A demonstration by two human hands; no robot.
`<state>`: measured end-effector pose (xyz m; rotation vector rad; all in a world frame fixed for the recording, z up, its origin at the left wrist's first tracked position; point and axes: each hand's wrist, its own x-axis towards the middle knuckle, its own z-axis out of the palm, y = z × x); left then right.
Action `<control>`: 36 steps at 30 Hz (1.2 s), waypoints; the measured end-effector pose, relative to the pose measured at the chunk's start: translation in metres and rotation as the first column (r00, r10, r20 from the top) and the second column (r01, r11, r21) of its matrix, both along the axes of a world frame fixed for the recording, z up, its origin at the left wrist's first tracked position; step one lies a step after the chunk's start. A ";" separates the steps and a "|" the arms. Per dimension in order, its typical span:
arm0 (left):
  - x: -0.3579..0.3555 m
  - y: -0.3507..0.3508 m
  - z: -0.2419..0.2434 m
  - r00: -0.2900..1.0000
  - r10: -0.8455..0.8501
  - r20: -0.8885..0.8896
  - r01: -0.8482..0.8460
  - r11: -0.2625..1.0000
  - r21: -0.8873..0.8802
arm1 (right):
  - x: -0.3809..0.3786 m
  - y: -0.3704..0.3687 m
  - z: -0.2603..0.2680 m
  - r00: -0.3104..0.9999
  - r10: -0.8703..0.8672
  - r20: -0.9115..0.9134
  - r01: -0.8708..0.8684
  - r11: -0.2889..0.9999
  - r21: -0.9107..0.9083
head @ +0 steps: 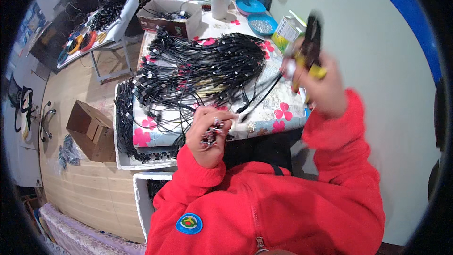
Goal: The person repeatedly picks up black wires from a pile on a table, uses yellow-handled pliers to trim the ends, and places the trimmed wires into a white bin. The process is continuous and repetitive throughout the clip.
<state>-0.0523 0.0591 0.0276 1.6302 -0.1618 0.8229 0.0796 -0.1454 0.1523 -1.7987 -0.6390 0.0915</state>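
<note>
My left hand [203,147] is closed around a bundle of small wire ends [211,135] with red, white and dark tips, at the table's front edge. Up on the right, my right hand [327,90] grips a black-and-yellow hand tool [313,40], apparently pliers; it is blurred and its jaws cannot be made out. Dark cables [263,95] run from beside the right hand down to the tabletop. Beyond both hands, a large pile of black cables [219,60] with small plugs covers much of the flowered tablecloth [283,111].
A cardboard box [193,19], white mugs [220,5] and a blue dish of small metal parts [262,25] stand at the back. White foam boxes [147,164] of cables flank the table's left side. An open carton [93,131] is on the floor. A wall [385,78] rises at right.
</note>
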 end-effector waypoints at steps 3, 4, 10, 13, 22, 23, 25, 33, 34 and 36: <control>-0.010 0.009 0.005 0.999 -0.034 -0.005 0.032 0.974 -0.224 | 0.051 0.027 0.095 0.921 0.075 0.382 -0.011 0.986 -0.167; -0.010 0.012 0.005 0.999 -0.037 0.015 0.039 0.978 -0.206 | 0.072 0.047 0.123 0.921 0.029 0.388 0.032 0.988 -0.149; -0.011 0.018 -0.004 0.976 -0.215 0.018 0.216 0.974 -0.063 | 0.176 0.170 0.205 0.991 -0.076 0.112 0.018 0.892 0.452; -0.007 0.023 -0.011 0.938 -0.347 0.023 0.344 0.935 0.085 | 0.242 0.223 0.196 0.992 0.076 -0.098 0.007 0.756 0.654; 0.000 0.026 -0.024 0.869 -0.494 0.005 0.484 0.853 0.198 | 0.304 0.310 -0.024 0.954 -0.138 -0.267 0.289 0.668 0.686; 0.000 0.025 -0.024 0.867 -0.499 -0.011 0.490 0.847 0.207 | 0.303 0.310 -0.052 0.931 -0.298 -0.212 0.364 0.803 0.471; 0.002 0.023 -0.024 0.866 -0.500 -0.023 0.492 0.841 0.225 | 0.306 0.303 -0.100 0.867 -0.489 0.094 0.495 0.868 -0.045; 0.004 0.030 -0.017 0.859 -0.513 -0.010 0.505 0.842 0.192 | 0.308 0.250 -0.112 0.972 -0.180 0.151 0.223 0.906 -0.361; 0.003 0.031 -0.014 0.869 -0.495 -0.012 0.489 0.855 0.170 | 0.297 0.221 -0.097 0.999 -0.052 0.008 0.052 0.964 -0.261; 0.003 0.031 -0.008 0.889 -0.458 -0.001 0.454 0.881 0.133 | 0.268 0.172 -0.074 0.975 0.059 -0.212 -0.080 0.993 -0.090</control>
